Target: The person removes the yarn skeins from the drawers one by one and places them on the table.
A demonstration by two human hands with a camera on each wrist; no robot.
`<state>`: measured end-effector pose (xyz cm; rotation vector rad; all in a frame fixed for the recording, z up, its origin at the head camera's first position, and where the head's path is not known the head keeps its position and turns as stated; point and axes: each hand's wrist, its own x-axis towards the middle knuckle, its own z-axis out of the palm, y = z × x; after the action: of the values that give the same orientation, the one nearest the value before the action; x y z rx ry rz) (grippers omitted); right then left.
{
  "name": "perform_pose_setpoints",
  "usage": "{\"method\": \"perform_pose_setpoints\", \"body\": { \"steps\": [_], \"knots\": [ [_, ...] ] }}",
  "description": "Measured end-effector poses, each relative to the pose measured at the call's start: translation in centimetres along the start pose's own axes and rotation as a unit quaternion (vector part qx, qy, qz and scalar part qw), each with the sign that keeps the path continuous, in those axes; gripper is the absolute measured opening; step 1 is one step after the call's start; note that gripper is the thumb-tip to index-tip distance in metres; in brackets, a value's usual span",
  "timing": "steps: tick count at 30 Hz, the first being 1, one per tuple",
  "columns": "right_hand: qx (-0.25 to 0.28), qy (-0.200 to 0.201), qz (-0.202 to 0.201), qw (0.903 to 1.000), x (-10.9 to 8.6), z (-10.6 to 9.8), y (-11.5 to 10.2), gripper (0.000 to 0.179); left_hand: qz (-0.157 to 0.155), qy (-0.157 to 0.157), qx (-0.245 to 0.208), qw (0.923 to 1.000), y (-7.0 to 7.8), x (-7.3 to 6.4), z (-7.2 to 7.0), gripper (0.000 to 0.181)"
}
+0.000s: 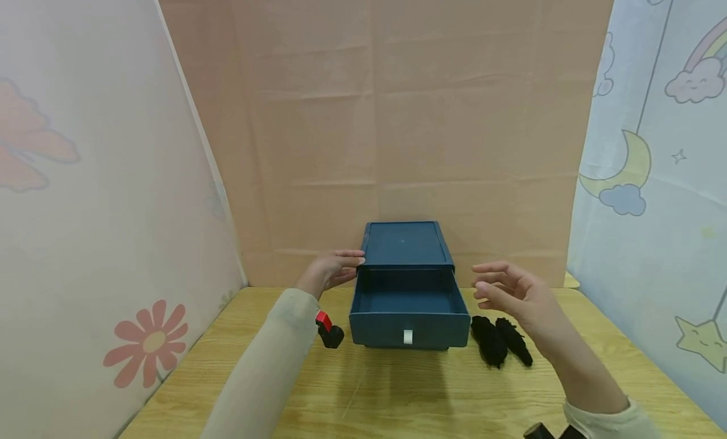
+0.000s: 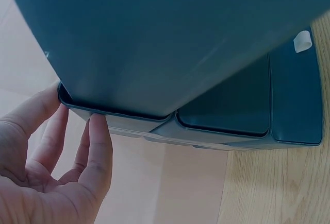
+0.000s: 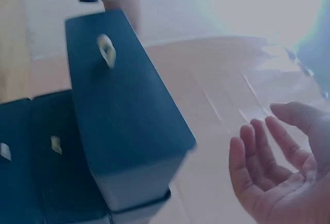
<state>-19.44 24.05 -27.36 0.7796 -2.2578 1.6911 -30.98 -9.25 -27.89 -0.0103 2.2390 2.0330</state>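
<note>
A dark blue drawer cabinet (image 1: 406,243) stands at the back of the table, its top drawer (image 1: 409,330) pulled out toward me and its bare inner floor showing. A white pull tab (image 3: 106,51) sits on that drawer's front. My left hand (image 1: 332,270) touches the cabinet's upper left front corner; in the left wrist view its fingertips (image 2: 99,121) rest at the frame's edge beside the drawer. To the right of the cabinet, my right hand (image 1: 519,294) hovers with loosely bent fingers and holds nothing. Lower drawers (image 3: 56,154) with pull tabs are closed beneath.
Two black, fuzzy, elongated bundles (image 1: 490,342) lie on the wooden table (image 1: 318,388), below and left of my right hand. Brown paper (image 1: 454,111) covers the back wall, close behind the cabinet. Patterned side panels (image 1: 85,237) border the table left and right.
</note>
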Motion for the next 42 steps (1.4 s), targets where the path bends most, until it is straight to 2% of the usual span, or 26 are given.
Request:
{"method": "perform_pose_setpoints", "body": {
  "steps": [4,7,10,17,23,29,42],
  "knots": [
    [0.004,-0.024,-0.034,0.9991,-0.8,2.6,-0.5,0.026,0.011,-0.005,-0.001,0.9999,0.0,-0.2,-0.1,0.024],
    [0.025,-0.053,-0.044,0.9973,-1.5,4.4,-0.4,0.025,0.015,-0.009,0.003,0.9998,-0.1,-0.2,-0.2,0.025],
    [0.045,-0.077,-0.032,0.9955,-2.1,5.8,0.0,0.025,0.02,-0.011,0.008,0.9997,-0.2,-0.2,-0.1,0.025],
    [0.044,-0.102,0.01,0.9938,-2.6,8.2,2.0,0.026,-0.005,0.0,0.012,0.9999,0.0,0.3,0.0,0.026],
    [0.035,-0.105,0.046,0.9927,-2.7,9.2,3.7,0.027,-0.01,0.0,0.012,0.9999,0.1,0.4,0.1,0.024],
    [0.023,-0.083,0.067,0.994,-2.2,9.8,4.6,0.03,-0.018,0.006,0.021,0.9996,0.2,0.6,0.0,0.024],
    [0.051,-0.063,0.063,0.9947,-1.6,10.4,5.1,0.029,-0.025,-0.002,0.008,0.9997,0.2,0.9,0.0,0.026]
  ]
}}
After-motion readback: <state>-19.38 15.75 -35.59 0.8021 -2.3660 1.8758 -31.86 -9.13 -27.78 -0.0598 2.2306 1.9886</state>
